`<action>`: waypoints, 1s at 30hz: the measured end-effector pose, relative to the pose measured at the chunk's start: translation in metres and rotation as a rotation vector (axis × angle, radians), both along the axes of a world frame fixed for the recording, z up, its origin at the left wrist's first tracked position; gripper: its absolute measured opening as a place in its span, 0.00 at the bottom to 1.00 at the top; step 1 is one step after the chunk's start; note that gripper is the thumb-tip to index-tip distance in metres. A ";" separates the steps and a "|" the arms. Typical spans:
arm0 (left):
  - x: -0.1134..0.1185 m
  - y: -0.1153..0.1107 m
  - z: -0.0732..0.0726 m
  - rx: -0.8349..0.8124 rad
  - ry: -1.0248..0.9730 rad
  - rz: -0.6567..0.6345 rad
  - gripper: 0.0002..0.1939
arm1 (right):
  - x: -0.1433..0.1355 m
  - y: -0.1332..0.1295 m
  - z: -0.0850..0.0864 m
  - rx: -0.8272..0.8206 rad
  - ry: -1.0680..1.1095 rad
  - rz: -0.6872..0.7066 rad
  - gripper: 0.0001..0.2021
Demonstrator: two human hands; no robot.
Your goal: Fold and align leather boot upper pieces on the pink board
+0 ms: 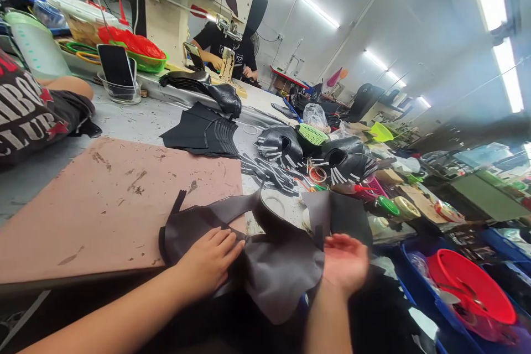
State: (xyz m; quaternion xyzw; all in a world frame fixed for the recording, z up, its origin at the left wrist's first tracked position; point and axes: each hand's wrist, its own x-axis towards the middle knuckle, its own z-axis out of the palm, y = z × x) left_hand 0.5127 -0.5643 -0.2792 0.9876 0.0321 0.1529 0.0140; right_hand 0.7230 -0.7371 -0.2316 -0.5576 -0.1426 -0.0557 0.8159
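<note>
A dark grey, leather-like cut piece with curved edges hangs over the table's front edge. My left hand lies across its left part, fingers together and bent onto the material; the thumb is largely hidden. At the piece's right edge, my right hand is turned palm up, with fingers loosely curled and nothing seen in the palm. Its forearm is blurred. Behind that hand are another grey-and-black flat piece and a white roll partly covered by material.
A worn pinkish-brown board covers the table's left front. Behind it lie stacked black pieces and black shaped parts with white strips. At right stands a blue crate with a red basin. A person sits at a sewing machine opposite.
</note>
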 end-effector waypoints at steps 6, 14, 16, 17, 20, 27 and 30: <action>0.007 -0.004 0.014 0.004 0.070 0.004 0.21 | -0.054 0.027 0.038 -0.986 -0.730 0.492 0.08; 0.008 -0.006 0.012 0.010 0.099 -0.010 0.18 | -0.063 0.083 0.006 -1.688 -0.735 0.786 0.11; 0.007 -0.006 0.010 -0.001 0.110 -0.007 0.18 | -0.059 0.087 0.005 -1.694 -0.701 0.803 0.09; 0.006 -0.006 0.010 -0.008 0.116 -0.005 0.19 | -0.057 0.089 0.004 -1.693 -0.683 0.813 0.10; 0.005 -0.005 0.011 -0.028 0.133 0.000 0.20 | -0.050 0.094 0.001 -1.684 -0.636 0.841 0.10; 0.007 -0.004 0.013 -0.032 0.101 -0.022 0.21 | -0.051 0.091 0.004 -1.651 -0.653 0.856 0.06; -0.004 0.004 0.013 -0.006 0.004 0.003 0.19 | -0.059 0.085 0.027 -1.647 -0.735 0.791 0.05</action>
